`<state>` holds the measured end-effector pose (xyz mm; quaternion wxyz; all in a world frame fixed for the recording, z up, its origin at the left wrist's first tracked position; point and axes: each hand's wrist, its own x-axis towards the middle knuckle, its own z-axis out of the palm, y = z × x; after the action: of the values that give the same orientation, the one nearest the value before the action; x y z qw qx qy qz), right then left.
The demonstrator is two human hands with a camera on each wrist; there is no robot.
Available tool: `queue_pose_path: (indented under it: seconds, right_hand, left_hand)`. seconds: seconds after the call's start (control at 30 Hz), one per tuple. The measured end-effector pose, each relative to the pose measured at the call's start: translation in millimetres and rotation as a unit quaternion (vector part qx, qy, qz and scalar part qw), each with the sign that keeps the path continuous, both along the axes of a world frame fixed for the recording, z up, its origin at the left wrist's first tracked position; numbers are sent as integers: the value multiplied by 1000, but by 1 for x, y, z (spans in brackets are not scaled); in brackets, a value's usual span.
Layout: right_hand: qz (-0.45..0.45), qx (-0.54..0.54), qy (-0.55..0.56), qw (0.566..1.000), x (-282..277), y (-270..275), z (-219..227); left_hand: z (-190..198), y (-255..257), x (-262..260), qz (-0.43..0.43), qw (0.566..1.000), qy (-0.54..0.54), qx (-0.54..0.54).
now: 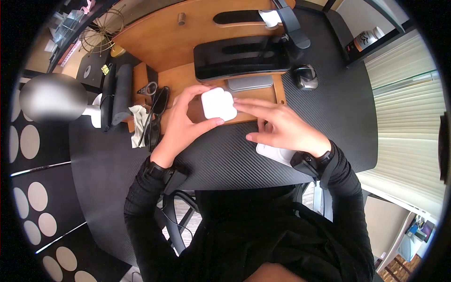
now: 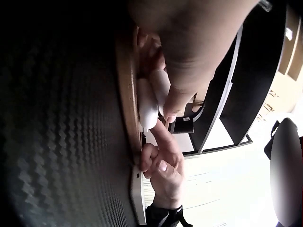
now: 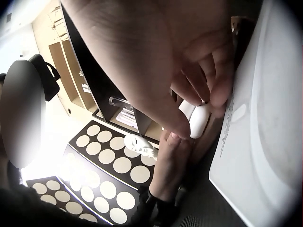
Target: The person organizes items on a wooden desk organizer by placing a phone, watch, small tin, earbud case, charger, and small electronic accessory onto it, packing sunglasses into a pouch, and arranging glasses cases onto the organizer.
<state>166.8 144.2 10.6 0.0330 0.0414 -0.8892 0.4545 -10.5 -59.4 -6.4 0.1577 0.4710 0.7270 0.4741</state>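
Two smooth white rounded cases (image 1: 217, 104) overlap at the front of the wooden desk organizer, their exact kind not clear. In the left wrist view, one white case (image 2: 148, 106) lies low while the other (image 2: 161, 86) leans against it. My left hand (image 1: 181, 121) grips them from the left, thumb at the near edge and fingers at the far edge. From the right, my right hand (image 1: 287, 126) reaches in with index and middle fingers extended, the tips touching the right side. Its thumb stands apart, and the remaining fingers bend underneath.
A white device (image 1: 275, 152) lies under my right hand. Behind the cases are a grey flat case (image 1: 250, 83) and a black padded case (image 1: 242, 58). Sunglasses (image 1: 159, 101) and a cloth (image 1: 138, 124) lie left; a mouse (image 1: 305, 77) sits right.
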Motion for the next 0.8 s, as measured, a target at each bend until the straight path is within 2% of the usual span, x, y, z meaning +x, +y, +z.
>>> queue_pose_path:
  seconds: [0.1,0.23,0.33,0.4,0.43,0.53,0.6,0.63,0.67,0.7,0.73,0.77,0.8]
  right_hand:
    - [29,14,15,999,0,-1,-3]
    - [13,-4,44,999,0,-1,-9]
    - [7,-44,98,994,0,7,-1]
    - [-24,-61,-13,998,7,19,15]
    - [-67,-35,-22,997,10,25,22]
    - [-224,-63,3,973,21,54,23]
    - [-296,-36,78,951,24,78,15]
    - [-364,6,66,929,24,81,18]
    - [-383,71,65,919,26,88,17]
    - [-371,110,64,920,26,88,17]
    - [-359,148,62,919,27,88,16]
    - [-360,147,62,919,28,89,11]
    - [-314,190,64,928,30,90,2]
  left_hand:
    - [-1,6,3,-4,999,-35,41]
    - [-2,8,6,-2,999,-25,38]
    - [-1,6,3,-16,997,-57,51]
    - [0,2,-3,-39,999,6,29]
    - [0,1,-4,-39,999,6,30]
    - [2,-1,-4,-44,999,-4,13]
    - [7,-1,0,-29,998,-54,34]
    - [7,-1,-1,-29,998,-54,34]
    - [8,-2,-5,-28,1000,1,8]
    - [8,-2,-7,-28,998,56,-17]
    - [10,-2,-7,-30,998,56,-18]
    - [13,-2,-7,-30,992,107,-58]
    - [14,-3,-8,-29,982,158,-98]
